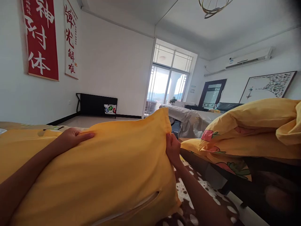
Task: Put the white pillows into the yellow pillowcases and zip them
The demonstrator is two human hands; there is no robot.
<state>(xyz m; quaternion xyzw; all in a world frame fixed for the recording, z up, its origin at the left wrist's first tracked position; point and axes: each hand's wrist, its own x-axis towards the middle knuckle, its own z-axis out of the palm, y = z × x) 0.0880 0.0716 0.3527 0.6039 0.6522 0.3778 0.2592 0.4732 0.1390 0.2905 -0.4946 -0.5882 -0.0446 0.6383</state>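
A plump yellow pillow [113,166] fills the lower middle of the head view, tilted up between my hands. Near its lower edge a slit-like opening shows in the pillowcase. My left hand [72,137] grips the far upper edge, thumb lying along the fabric and the other fingers partly hidden behind it. On the right side edge, below the raised corner, my right hand [173,147] is closed round the cloth. Under the pillow lies a brown cover with white spots [188,191].
Bunched yellow bedding with strawberry prints [235,125] lies at the right. Flat yellow cloth [21,141] spreads at the left. Beyond are a black folded panel [97,104] against the wall, a sheet-covered piece of furniture [195,116] and a sliding glass door [166,84].
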